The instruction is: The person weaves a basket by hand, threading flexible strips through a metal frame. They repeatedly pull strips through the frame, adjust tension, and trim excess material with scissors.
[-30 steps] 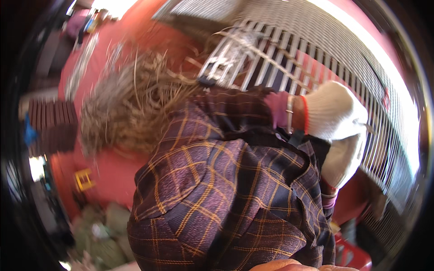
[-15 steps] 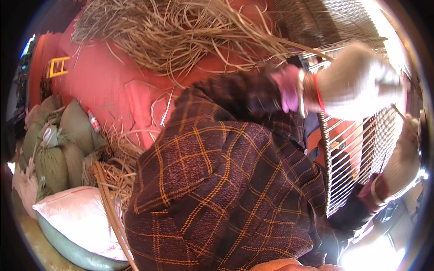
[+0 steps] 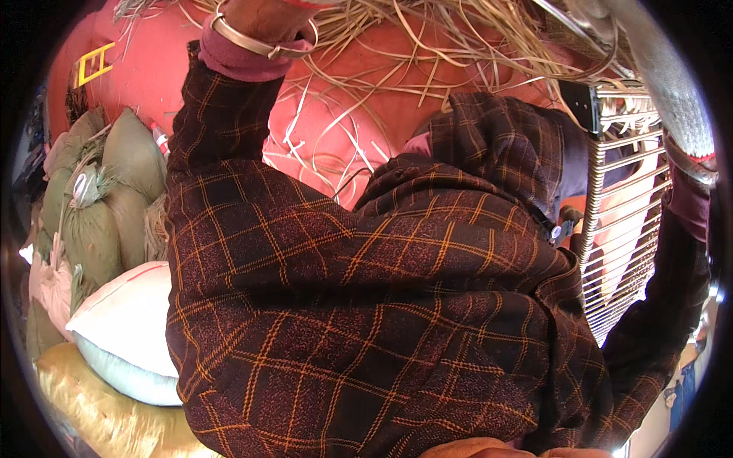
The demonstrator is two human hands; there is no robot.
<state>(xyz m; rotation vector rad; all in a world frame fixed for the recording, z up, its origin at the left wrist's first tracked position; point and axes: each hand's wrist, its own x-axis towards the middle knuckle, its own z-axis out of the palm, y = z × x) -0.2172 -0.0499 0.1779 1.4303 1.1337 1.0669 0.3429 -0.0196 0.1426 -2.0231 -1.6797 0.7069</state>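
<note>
My left forearm, with a bangle at the wrist, reaches up to the top edge. Only a sliver of glove cuff shows there; the left hand itself is cut off. My right hand, in a pale knitted glove with a red-edged cuff, is raised at the upper right. Its fingers run out at the top, so their grip is hidden. Below and beside it stands a frame of thin parallel rods with a wound edge. A long flat strip and a curved strand pass close to the right glove.
A heap of tan weaving strips lies at the top on a red covering, with loose strands spread below. At left are tied green sacks, a white cushion-like sack, a golden sack and a yellow ladder-shaped piece.
My left hand has left the rod frame and swung far up and left, out of the picture. My right hand has risen from beside the frame to the upper right. The view has shifted.
</note>
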